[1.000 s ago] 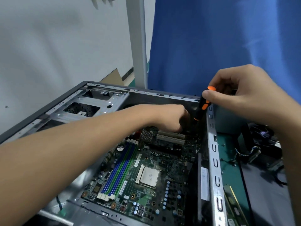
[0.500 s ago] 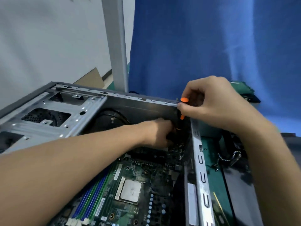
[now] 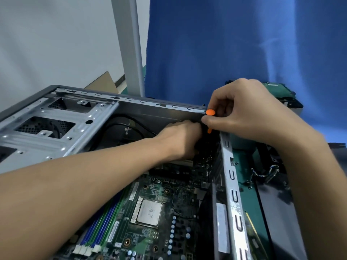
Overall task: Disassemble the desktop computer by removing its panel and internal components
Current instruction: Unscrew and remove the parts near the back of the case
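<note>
The grey computer case lies open on its side, its green motherboard exposed with a bare silver processor and blue and green memory slots. My right hand grips the top of an orange and black screwdriver that stands upright in the case's far right corner. My left hand reaches into that same corner and closes around the lower part of the screwdriver. The tip and whatever it touches are hidden behind my left hand.
A silver drive cage fills the case's left side, with black cables behind it. Right of the case, on the green mat, lie removed parts and loose wires. A blue cloth hangs behind, beside a white post.
The view has shifted towards the case's far corner. Both hands stay on the screwdriver there, with my right hand turned slightly on its top.
</note>
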